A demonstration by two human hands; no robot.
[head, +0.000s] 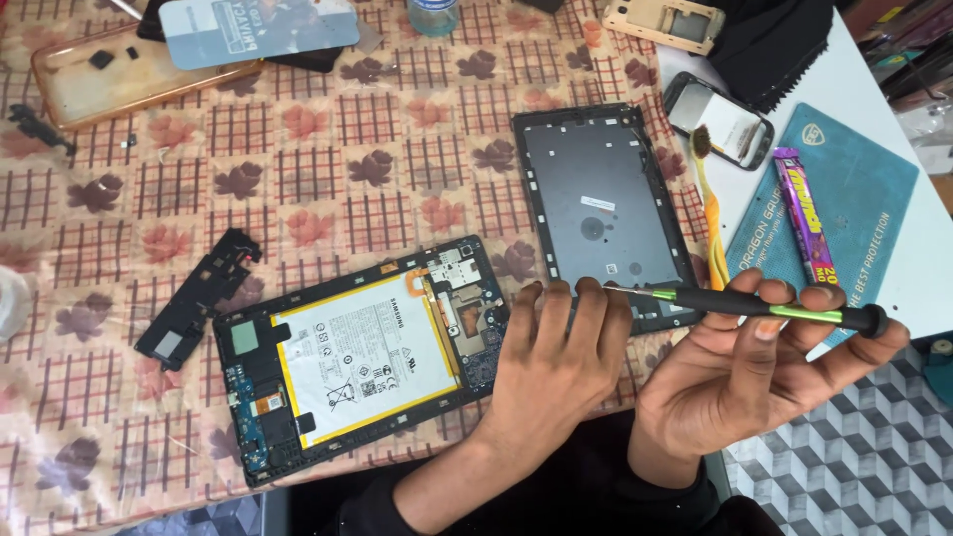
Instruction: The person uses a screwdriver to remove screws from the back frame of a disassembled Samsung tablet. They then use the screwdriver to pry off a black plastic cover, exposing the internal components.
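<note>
left hand (556,362): lay palm down, fingers spread flat, on the right end of the opened tablet (362,357); gripped nothing.
right hand (754,372): palm up, fingers curled round a screwdriver (754,305); thumb and fingertips pinched the shaft.
screwdriver: black with green bands, lay level across the right fingers, tip pointed left, ending just above the left fingertips.
tablet: back off, lying flat, left of the left hand and partly under it; shell held a white battery (362,362) with yellow edge, circuit boards at both ends.
back cover (601,213): dark grey, inner face up, just beyond both hands; lower edge behind the screwdriver tip; nothing loose seen in it.
black bracket (194,303): far left of the left hand, beside the tablet's left end, apart from it.
clear case (129,65): far off to the upper left, held a couple of small dark bits.
blue card (258,30): overlapped the clear case's right end.
small phone frame (720,124): beyond the right hand, right of the back cover.
beige frame (663,22): top edge, further on.
brush (713,213): orange handle, between the back cover and mat.
mat (854,189): teal, beyond the right hand, purple wrapper bar (806,213) lay on it.
surface: tablecloth (298,179), pink check with leaf print, under the left side; white top (874,74) under the mat.
floor: grey cube-pattern (844,447), below the right hand.
</note>
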